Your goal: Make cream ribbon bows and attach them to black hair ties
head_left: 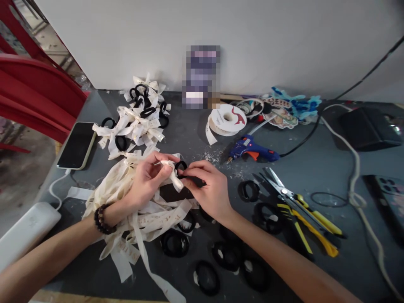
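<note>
My left hand (151,174) pinches a cream ribbon bow (172,170) above the middle of the dark table. Against the bow is a black hair tie (181,166), gripped by the fingertips of my right hand (210,187). Beneath my left hand lies a heap of loose printed cream ribbon (110,179). Several more black hair ties (206,277) are scattered in front of and under my right forearm, some with white bits on them. Farther back on the left is a pile of hair ties with ribbon bows (139,122).
A blue glue gun (252,148) with its black cable lies behind my right hand, near a ribbon spool (227,120). Scissors and yellow-handled cutters (303,214) lie to the right. A phone (77,145) is wired to a white power bank (30,235) at left.
</note>
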### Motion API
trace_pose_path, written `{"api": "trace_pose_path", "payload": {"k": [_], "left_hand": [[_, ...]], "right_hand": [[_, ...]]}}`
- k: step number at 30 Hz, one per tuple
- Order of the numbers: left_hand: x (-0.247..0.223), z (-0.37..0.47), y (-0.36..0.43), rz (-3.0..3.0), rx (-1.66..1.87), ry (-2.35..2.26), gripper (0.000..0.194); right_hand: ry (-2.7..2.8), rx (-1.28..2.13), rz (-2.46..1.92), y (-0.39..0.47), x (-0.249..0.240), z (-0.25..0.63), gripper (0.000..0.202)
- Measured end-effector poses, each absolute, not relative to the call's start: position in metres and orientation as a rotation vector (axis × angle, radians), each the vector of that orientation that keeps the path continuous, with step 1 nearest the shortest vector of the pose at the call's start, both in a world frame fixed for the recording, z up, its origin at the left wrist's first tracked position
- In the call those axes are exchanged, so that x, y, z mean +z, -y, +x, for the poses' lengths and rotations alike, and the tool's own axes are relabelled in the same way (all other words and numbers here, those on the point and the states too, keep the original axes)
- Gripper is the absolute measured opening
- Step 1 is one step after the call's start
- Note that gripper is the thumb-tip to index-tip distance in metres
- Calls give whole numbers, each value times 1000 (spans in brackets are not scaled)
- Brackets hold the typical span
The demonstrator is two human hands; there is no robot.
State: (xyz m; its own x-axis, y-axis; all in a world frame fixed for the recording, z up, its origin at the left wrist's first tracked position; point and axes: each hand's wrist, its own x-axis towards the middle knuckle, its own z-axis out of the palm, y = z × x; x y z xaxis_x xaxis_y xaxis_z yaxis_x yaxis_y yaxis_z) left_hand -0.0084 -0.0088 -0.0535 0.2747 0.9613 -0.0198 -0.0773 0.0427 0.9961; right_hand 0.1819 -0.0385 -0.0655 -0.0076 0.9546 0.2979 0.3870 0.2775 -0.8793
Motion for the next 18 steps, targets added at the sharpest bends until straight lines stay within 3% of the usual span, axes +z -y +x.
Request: {"api": "trace_pose_path", "payload": {"k": [4, 6, 9, 12, 18], "left_hand": [[-29, -11, 11, 1596, 1022, -1250, 34], [-6, -19, 6, 1980, 862, -1341, 35], [31, -36, -3, 2421, 446, -1430, 18], [56, -51, -9, 2535, -164, -1772, 15], [63, -76, -14, 2378, -769, -1789, 27]], "right_hand": [[1293, 948, -1366, 29, -69, 186, 11], [1131, 1077, -1347, 21, -67, 190, 18], [1056, 1316, -1278, 8, -56, 192, 24], [1124, 1457, -1194, -8, -38, 187, 25], [1593, 885, -1170, -65, -3, 153, 21]]}}
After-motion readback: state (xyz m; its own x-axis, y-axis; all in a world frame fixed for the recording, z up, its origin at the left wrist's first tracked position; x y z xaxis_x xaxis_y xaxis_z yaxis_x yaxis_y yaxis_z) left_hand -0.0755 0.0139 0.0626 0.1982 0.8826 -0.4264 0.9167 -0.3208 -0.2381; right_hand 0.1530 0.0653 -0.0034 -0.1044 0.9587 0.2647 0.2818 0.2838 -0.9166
